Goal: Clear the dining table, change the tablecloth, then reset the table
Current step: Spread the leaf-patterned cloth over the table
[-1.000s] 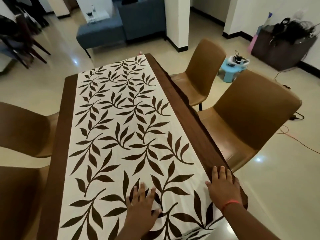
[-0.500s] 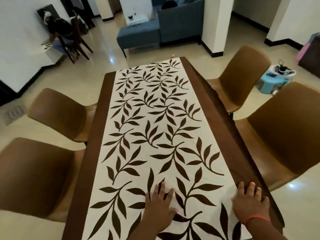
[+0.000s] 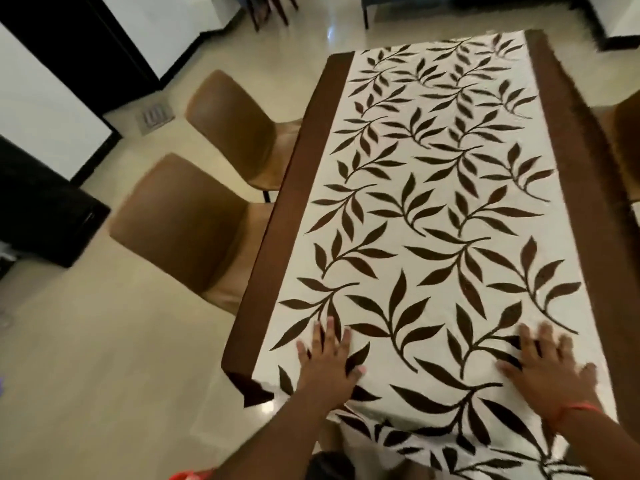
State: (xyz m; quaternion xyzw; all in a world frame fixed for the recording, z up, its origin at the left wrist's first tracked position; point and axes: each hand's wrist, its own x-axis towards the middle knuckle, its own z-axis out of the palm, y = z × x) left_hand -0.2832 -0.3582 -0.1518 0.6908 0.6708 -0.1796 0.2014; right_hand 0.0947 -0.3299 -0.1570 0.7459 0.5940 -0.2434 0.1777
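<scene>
The cloth lay spread along the bench, covering its whole top. Its middle was cream with dark brown leaf sprays, and a plain brown band ran down each long side. The near end hung over the bench's edge toward the person, and the near left corner drooped in a brown fold just below the bench top.

Both hands rested flat on the cloth at the near end, well apart from each other. The left hand lay palm down near the left brown band, its fingers straight and spread, holding nothing. The right hand lay palm down toward the right side, fingers likewise straight and fanned, a little blurred; a red band circled its wrist. Neither hand gripped the cloth; each only pressed on it.

Two brown chairs stood on the left of the bench: the nearer chair with its seat touching or tucked just under the cloth's edge, the farther chair beside it, closer to the far end. Part of a third chair showed at the right edge. The floor was pale and glossy. White wall panels with dark trim stood at the upper left, and a small vent or plate sat low near the farther chair.
</scene>
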